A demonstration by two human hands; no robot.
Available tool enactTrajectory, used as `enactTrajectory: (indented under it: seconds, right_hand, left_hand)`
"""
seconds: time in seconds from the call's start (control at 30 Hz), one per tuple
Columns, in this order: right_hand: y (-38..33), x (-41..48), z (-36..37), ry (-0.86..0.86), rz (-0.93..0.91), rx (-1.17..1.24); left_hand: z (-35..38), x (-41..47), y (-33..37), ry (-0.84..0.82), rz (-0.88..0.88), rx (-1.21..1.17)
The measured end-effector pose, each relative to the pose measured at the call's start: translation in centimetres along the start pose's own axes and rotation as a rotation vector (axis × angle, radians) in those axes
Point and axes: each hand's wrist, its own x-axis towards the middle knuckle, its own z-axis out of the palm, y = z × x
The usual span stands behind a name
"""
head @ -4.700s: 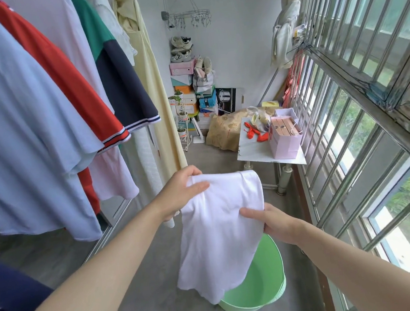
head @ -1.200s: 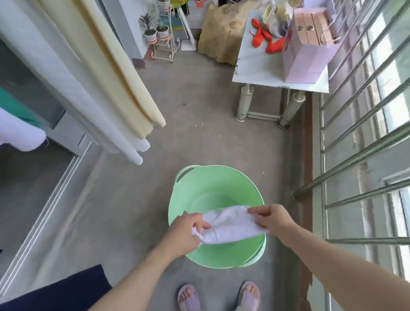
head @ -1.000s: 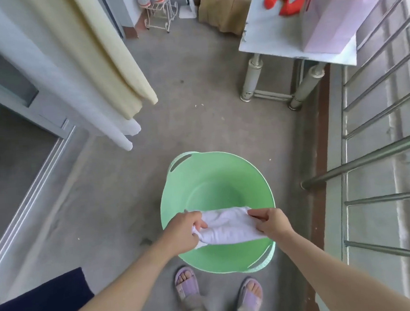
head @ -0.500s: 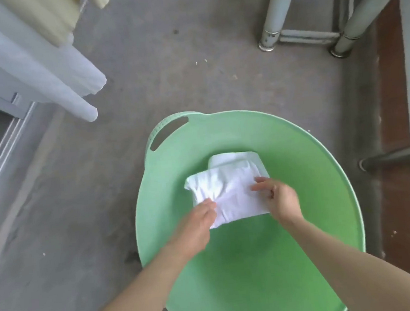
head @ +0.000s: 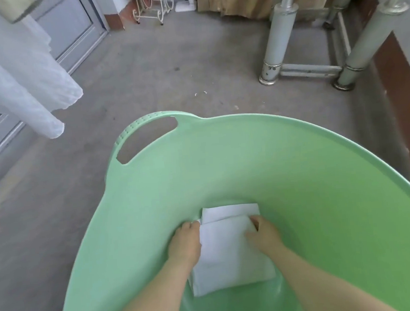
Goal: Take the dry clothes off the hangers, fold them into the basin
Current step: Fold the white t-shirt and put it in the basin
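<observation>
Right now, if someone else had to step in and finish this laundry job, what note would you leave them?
Left hand: holds the left edge of the folded white garment.
Right hand: holds its right edge.
The garment lies flat on the bottom of the round light-green plastic basin.
Done: this piece is folded and in the basin.
Left: let go of it. A white textured garment hangs at upper left and is probably next.

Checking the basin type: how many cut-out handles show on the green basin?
1: the handle is on the far-left rim of the basin. A matching one may lie out of frame on the near side.
</observation>
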Motion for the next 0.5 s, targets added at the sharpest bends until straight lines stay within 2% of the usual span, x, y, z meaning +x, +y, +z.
enactTrajectory:
  seconds: [0.07,0.13,0.2,0.3,0.4,0.47,0.5]
  right_hand:
    - [0.0,0.3,0.8,-0.008,0.029,-0.042]
    - [0.7,0.0,1.3,-0.066,0.067,-0.099]
    - [1.0,-0.6,1.2,-0.188,0.113,-0.198]
    - [0.9,-1.9,0.4,-0.316,0.136,-0.157]
    - [0.2,-2.5,-0.6,-0.25,0.093,-0.063]
    - [-0.1,-2.6,-1.1,-0.208,0.093,0.035]
    - [-0.2,-2.5,-1.4,-0.165,0.102,0.097]
  left_hand:
    - [0.5,0.6,-0.2,-0.069,-0.051,-0.008]
    - [0.8,0.6,-0.1,-0.223,-0.068,-0.008]
    - [0.5,0.0,0.2,-0.418,0.003,0.124]
    - [-1.1,-0.8,1.0,-0.589,0.076,0.223]
    - [-3.0,-0.3,1.7,-0.785,0.078,0.082]
    - [-4.1,0.4,1.9,-0.936,0.013,-0.08]
    - [-4.4,0.8,2.0,-0.949,-0.027,-0.144]
